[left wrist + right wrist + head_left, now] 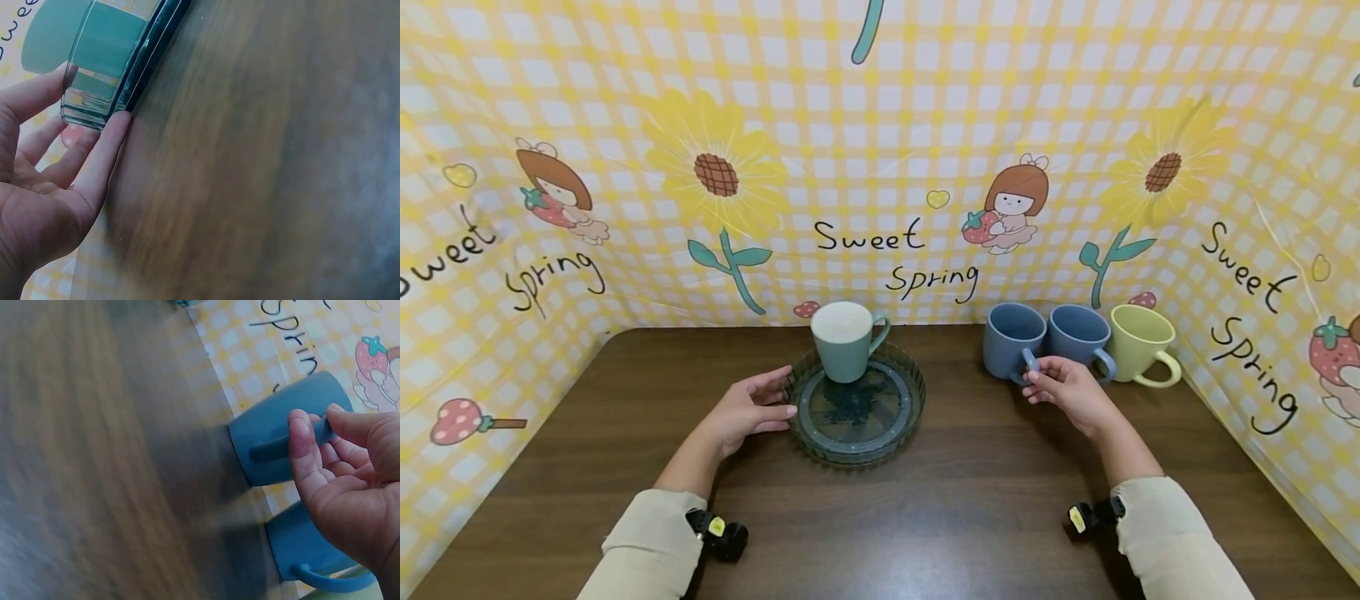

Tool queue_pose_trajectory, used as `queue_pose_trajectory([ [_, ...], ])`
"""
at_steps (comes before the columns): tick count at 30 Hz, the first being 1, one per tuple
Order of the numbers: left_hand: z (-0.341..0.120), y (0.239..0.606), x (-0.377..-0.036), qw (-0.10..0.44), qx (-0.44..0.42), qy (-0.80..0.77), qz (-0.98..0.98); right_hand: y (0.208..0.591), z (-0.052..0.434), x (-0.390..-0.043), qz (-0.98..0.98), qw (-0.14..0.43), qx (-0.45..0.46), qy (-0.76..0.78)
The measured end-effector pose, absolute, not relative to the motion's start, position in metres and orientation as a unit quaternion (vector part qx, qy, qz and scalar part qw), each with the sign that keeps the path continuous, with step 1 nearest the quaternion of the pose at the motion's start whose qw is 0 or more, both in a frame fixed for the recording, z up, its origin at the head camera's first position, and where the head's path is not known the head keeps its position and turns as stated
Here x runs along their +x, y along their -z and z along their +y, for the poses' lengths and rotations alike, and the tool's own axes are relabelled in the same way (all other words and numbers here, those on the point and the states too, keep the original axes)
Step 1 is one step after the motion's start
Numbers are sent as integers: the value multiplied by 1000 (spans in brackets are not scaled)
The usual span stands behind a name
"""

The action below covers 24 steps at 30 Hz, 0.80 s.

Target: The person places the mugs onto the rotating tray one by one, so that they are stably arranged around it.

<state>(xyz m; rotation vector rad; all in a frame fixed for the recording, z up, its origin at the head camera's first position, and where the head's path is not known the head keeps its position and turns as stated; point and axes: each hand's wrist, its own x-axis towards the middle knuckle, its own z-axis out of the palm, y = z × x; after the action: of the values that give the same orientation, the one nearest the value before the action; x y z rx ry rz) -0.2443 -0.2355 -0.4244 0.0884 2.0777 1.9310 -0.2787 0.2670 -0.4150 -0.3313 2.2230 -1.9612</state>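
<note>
A pale green mug (pixel 845 346) stands at the back of a round dark glass tray (pixel 857 442) in the middle of the brown table. My left hand (pixel 786 393) lies at the tray's left rim, thumb above and straight fingers against the edge. In the left wrist view the left hand (pixel 94 106) touches the tray's ribbed wall (pixel 87 112), with the green mug (pixel 56 31) behind it. My right hand (pixel 1033 382) pinches the handle of a blue mug (pixel 1011 333) standing on the table. In the right wrist view, thumb and forefinger of the right hand (pixel 315 422) close on that blue mug's (pixel 269 437) handle.
A second blue mug (pixel 1078 333) and a yellow-green mug (pixel 1138 342) stand in a row right of the held one. A yellow checked cloth (pixel 880 167) walls the table at the back and both sides. Bare wood (pixel 925 517) lies in front of the tray.
</note>
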Motion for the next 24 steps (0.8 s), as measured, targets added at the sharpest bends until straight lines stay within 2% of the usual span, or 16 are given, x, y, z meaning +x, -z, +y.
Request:
queue_pose_trajectory([
  [9,-233,425,-242,151,27,-677,720,415,260,-271,738,55,-111,663],
  [24,-232,428,-243,139,25,-678,722,411,251,-259,739,57,-114,661],
])
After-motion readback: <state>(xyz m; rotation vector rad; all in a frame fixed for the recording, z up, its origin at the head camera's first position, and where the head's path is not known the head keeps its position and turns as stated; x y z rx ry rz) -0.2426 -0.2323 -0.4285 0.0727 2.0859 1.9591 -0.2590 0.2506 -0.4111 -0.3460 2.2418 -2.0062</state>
